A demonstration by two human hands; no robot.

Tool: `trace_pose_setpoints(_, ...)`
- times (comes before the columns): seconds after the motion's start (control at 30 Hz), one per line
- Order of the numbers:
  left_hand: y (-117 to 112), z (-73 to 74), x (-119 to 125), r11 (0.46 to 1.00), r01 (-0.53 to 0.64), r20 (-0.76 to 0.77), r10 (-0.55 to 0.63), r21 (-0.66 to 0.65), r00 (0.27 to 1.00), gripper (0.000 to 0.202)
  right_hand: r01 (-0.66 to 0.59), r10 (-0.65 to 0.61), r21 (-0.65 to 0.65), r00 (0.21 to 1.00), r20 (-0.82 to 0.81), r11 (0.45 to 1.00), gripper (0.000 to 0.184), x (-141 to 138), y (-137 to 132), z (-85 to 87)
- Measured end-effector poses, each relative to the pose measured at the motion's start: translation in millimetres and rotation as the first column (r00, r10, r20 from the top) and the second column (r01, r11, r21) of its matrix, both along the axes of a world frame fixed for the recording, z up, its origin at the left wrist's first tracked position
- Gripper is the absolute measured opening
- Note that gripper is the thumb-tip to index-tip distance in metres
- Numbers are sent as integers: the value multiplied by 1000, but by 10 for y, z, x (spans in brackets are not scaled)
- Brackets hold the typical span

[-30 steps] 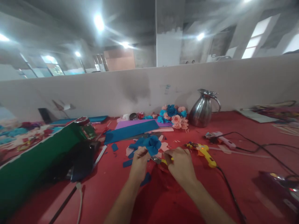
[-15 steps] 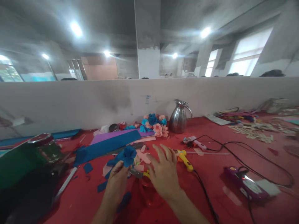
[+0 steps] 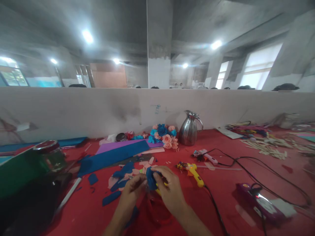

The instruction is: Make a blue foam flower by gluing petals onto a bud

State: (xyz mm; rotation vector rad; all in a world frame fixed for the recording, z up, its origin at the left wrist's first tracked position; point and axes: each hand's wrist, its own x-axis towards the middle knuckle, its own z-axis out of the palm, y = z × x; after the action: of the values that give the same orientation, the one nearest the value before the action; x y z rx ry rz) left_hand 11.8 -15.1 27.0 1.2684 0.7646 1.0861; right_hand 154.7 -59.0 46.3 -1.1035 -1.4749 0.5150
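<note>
Blue flower (image 3: pixel 150 178), apparently crepe paper: one, held above the red worktop (image 3: pixel 86 209), between the person's two hands. Right hand (image 3: pixel 172 190): thumb and fingers pinching its side. Left hand (image 3: pixel 131 193): fingers curled just beside it; whether they grip anything, I cannot tell from where I stand. Handling, as judged: light, soft, easily crushed; best held at the base.

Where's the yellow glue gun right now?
The yellow glue gun lies right of centre in the head view, on the red tabletop, between the right hand and the pink glue gun.
</note>
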Motion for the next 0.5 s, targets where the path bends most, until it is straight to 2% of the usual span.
trace_pose_setpoints(0.07, 13, -25, -7, 1000, -12, -55, 14, 26, 998, 24, -13, 13, -14, 1000, -14, 1000, 24, -8, 16, -9)
trace_pose_setpoints(0.13, 33, -58, -19, 995, -74, -125, 81, 63, 989, 23, -21, 21, -23, 1000, -6, 1000, 22, 5, 52, 9)
trace_pose_setpoints(0.2, 62, -87, -43, 970, -214, -182, 232, 115, 955, 31, 27, -27, -16, 1000, 9, 1000, 22, 93, 137, 73)
trace_pose_setpoints(0.27, 100, -108, -85, 908, -385, -212, 415, 167, 885, 43, 171, -172, 52, 985, 16, 984, 24, 296, 299, 190)
trace_pose_setpoints(0.3, 121, -117, -113, 868, -460, -221, 493, 186, 842, 46, 270, -273, 111, 962, 13, 957, 25, 441, 411, 263)
trace_pose_setpoints(0.37, 159, -131, -175, 804, -559, -240, 594, 202, 768, 45, 475, -497, 276, 868, 12, 836, 28, 783, 694, 415)
trace_pose_setpoints(0.47, 193, -153, -260, 767, -615, -281, 641, 183, 714, 44, 639, -719, 442, 695, 20, 630, 32, 1261, 1208, 579)
trace_pose_setpoints(0.5, 198, -160, -279, 765, -618, -292, 641, 178, 710, 45, 648, -748, 464, 662, 50, 604, 32, 1375, 1385, 604)
